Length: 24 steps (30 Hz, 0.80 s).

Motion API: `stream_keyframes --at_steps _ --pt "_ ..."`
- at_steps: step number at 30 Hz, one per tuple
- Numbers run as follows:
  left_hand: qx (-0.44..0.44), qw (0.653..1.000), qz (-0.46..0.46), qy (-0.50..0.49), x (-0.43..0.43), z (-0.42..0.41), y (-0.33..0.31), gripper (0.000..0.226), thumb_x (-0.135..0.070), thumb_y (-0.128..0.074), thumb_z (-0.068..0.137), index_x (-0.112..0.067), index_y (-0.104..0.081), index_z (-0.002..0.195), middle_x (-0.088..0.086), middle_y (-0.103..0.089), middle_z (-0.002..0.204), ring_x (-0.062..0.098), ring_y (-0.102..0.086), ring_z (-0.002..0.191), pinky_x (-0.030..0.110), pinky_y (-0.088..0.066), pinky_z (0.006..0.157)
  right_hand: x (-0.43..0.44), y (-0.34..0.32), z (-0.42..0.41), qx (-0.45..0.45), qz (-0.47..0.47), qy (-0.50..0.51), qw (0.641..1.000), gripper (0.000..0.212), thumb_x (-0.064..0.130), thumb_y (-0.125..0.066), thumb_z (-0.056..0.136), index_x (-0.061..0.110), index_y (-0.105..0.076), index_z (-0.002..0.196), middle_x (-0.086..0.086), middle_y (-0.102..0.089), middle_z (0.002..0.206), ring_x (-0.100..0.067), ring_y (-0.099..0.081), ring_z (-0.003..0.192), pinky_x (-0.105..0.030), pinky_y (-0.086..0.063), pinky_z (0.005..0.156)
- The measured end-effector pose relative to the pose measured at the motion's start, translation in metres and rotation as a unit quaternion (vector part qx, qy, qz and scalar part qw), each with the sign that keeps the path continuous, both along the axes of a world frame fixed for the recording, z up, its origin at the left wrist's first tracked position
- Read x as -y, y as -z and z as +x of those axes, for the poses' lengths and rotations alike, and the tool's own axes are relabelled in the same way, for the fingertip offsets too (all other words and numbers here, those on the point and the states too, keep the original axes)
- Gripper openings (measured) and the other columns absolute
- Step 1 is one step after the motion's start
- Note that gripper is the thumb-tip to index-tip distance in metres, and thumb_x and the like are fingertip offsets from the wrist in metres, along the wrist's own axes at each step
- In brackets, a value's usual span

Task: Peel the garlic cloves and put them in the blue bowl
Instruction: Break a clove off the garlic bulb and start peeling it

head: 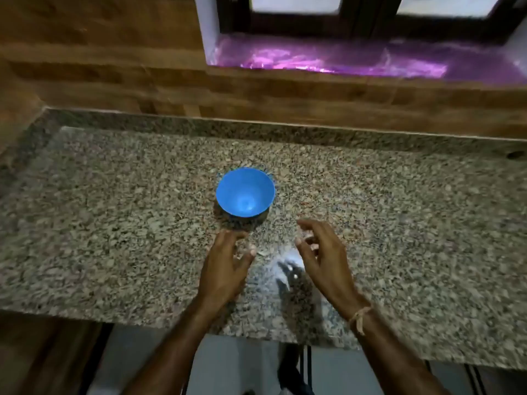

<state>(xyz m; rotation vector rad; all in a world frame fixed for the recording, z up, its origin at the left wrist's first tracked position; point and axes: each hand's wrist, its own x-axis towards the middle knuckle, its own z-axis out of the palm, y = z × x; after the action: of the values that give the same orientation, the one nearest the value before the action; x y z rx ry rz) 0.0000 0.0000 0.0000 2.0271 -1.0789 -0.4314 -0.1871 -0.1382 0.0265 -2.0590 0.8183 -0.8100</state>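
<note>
Head view: shows a speckled granite counter point(114, 209) below a wood-toned wall point(114, 75), with the blue bowl point(228, 192) standing upright near the counter's middle. Places the left hand point(225, 266) and right hand point(325, 252) just in front of the bowl, apart from it and from each other. Finds both hands relaxed, fingers loosely curled, gripping nothing.

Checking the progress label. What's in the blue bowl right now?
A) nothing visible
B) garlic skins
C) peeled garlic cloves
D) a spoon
A: the bowl shows only its bare blue wall and bottom inside.
</note>
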Motion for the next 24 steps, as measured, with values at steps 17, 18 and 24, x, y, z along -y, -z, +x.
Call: stream_keyframes --at_steps 17,18,24 --pt "-0.361 0.925 -0.066 -0.097 0.070 -0.033 0.008 0.038 -0.003 -0.071 0.095 -0.039 -0.082 0.101 -0.014 -0.079 0.107 0.006 -0.074 0.103 0.019 -0.056 0.082 0.041 0.041 0.041 0.012 0.331 -0.109 0.937 0.028 0.011 -0.072 0.100 0.016 -0.074 0.127 0.003 -0.075 0.123 -0.016 -0.070 0.119 -0.038 -0.057 0.100" --pt "-0.368 0.921 -0.076 -0.099 0.069 -0.034 0.006 0.035 -0.009 -0.072 0.095 -0.041 -0.082 0.104 -0.014 -0.078 0.110 0.006 -0.073 0.106 0.018 -0.055 0.083 0.043 0.035 0.043 0.023 0.347 -0.108 0.931 0.026 0.009 -0.071 0.100 0.015 -0.075 0.125 0.001 -0.075 0.123 -0.018 -0.070 0.118 -0.039 -0.058 0.100" --pt "-0.494 0.856 -0.091 -0.122 0.067 -0.024 -0.002 0.043 -0.024 -0.067 0.095 -0.012 -0.066 0.136 0.010 -0.074 0.128 0.036 -0.070 0.118 0.049 -0.056 0.098 0.047 0.010 0.054 0.075 0.440 -0.072 0.892 0.021 0.001 -0.067 0.099 0.004 -0.075 0.119 -0.010 -0.079 0.113 -0.026 -0.076 0.103 -0.035 -0.061 0.086"
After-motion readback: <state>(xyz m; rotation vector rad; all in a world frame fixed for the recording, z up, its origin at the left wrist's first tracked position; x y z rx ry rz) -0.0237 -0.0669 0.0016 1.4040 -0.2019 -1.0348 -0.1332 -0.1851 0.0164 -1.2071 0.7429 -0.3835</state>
